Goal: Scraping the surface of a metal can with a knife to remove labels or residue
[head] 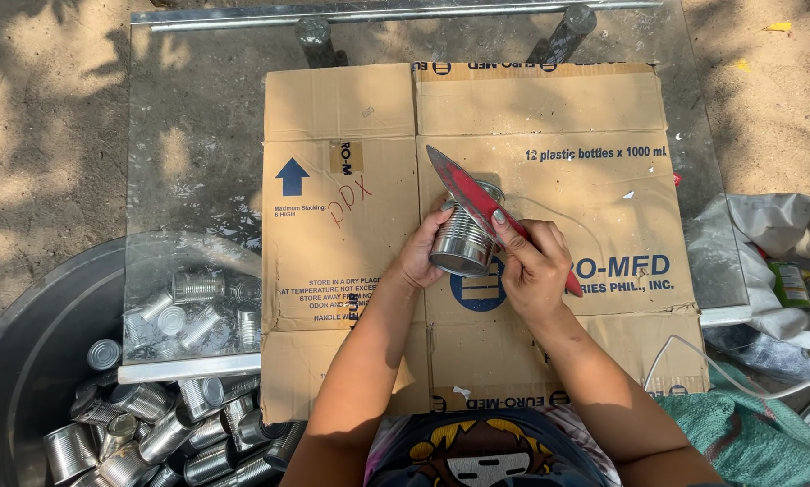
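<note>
On brown carton (351, 108), tin can (459, 242), red knife (466, 191)

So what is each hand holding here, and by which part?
The left hand grips a bare tin can around its ribbed side. The right hand holds a red knife by its handle, blade laid across the can's far end.

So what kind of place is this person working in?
Probably an outdoor yard used for sorting scrap: a glass table stands on sunlit bare dirt, a big tub holds stripped tin cans, and flattened cardboard serves as a work mat.
</note>
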